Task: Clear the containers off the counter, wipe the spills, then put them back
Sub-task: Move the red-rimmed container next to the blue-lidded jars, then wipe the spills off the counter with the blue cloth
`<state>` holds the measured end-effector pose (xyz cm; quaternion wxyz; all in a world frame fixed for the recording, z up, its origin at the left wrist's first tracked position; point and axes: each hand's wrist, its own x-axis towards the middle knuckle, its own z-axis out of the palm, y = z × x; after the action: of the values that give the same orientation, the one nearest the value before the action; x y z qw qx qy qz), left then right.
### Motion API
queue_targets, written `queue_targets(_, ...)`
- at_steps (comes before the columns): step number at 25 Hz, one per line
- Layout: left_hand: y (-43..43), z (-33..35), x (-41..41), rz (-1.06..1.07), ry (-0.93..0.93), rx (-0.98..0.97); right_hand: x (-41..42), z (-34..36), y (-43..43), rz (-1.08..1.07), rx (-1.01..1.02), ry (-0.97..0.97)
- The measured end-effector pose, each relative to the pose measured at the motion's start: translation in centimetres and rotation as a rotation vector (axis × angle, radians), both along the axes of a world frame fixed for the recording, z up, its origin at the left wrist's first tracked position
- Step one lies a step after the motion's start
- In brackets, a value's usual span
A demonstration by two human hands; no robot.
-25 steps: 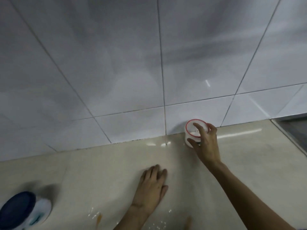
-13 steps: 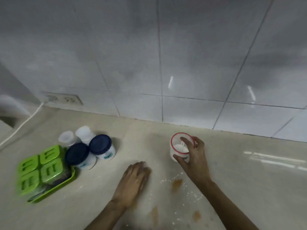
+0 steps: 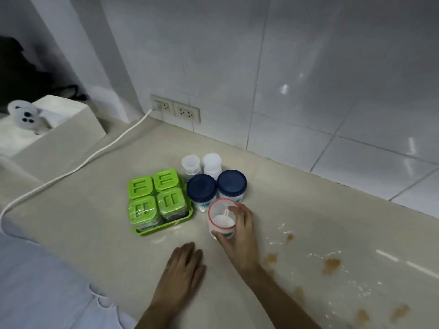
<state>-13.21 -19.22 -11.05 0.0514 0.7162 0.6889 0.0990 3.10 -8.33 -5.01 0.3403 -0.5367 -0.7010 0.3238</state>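
Observation:
My right hand (image 3: 240,236) grips a clear container with a red rim (image 3: 219,217), white powder and a small scoop inside, just in front of two jars with dark blue lids (image 3: 202,189) (image 3: 232,182). Behind those stand two small white cups (image 3: 190,163) (image 3: 212,163). A green tray (image 3: 164,226) to the left holds several green-lidded boxes. My left hand (image 3: 181,269) lies flat on the beige counter (image 3: 95,222), fingers apart, holding nothing. Brown spill spots (image 3: 331,265) and white grains dot the counter to the right.
A white cable (image 3: 71,173) runs across the counter's left side to a double wall socket (image 3: 175,110). The tiled wall (image 3: 308,91) bounds the counter at the back. A raised ledge (image 3: 59,138) with a small white plush toy (image 3: 23,115) sits at far left.
My right hand lifted the red-rimmed container from beside the wall and carried it left to the group of jars. The view swung left; my left hand stayed flat on the counter.

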Motion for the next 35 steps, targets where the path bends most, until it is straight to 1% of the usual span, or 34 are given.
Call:
queue_targets(3,-0.2,-0.2,-0.7,-0.038,-0.012,0.059,-1.5,-0.9,0.3,-0.039,0.002,-0.054)
queue_targets(7,-0.4,0.1,0.0,-0.115,-0.042,0.054,-1.8,-1.0,0.8,-0.053,-0.018,-0.123)
queue_targets(10,-0.6,0.8,0.8,-0.154,-0.103,0.059,0.3,-1.1,-1.0,-0.051,-0.018,-0.195)
queue_targets(12,-1.3,0.8,2.1,-0.195,-0.142,0.073,3.2,-1.2,-3.9,-0.041,0.009,-0.238)
queue_targets(14,-2.1,1.2,3.7,-0.25,-0.189,0.069,7.1,-1.4,-7.6,-0.049,0.012,-0.274)
queue_targets(15,-2.6,1.1,4.8,-0.313,-0.195,0.069,9.3,-1.5,-9.8,-0.075,0.008,-0.296)
queue_targets(18,-4.7,0.0,8.8,-0.596,-0.113,0.125,16.1,-1.4,-17.1,-0.203,-0.065,-0.336)
queue_targets(20,-6.1,-0.8,11.8,-0.715,-0.085,0.173,20.5,-1.8,-21.2,-0.29,-0.099,-0.384)
queue_targets(22,-7.2,-1.2,14.9,-0.734,-0.123,0.196,24.9,-2.4,-24.7,-0.366,-0.145,-0.42)
queue_targets(25,-8.6,-1.3,20.7,-0.806,-0.16,0.174,31.2,-2.7,-28.7,-0.492,-0.194,-0.453)
queue_targets(28,-10.1,-1.7,26.6,-0.888,-0.133,0.155,36.1,-2.4,-30.8,-0.536,-0.203,-0.483)
queue_targets(30,-11.3,-1.6,31.3,-0.891,-0.16,0.165,41.1,-1.8,-32.3,-0.567,-0.187,-0.493)
queue_targets(32,-11.8,-1.4,32.9,-0.859,-0.174,0.164,45.6,-1.9,-32.5,-0.648,-0.164,-0.588)
queue_targets(34,-12.7,-1.0,36.8,-0.879,-0.138,0.161,53.0,-2.2,-33.1,-0.745,-0.257,-0.703)
queue_targets(35,-13.1,-0.9,38.1,-0.895,-0.094,0.139,55.6,-2.7,-33.0,-0.721,-0.317,-0.758)
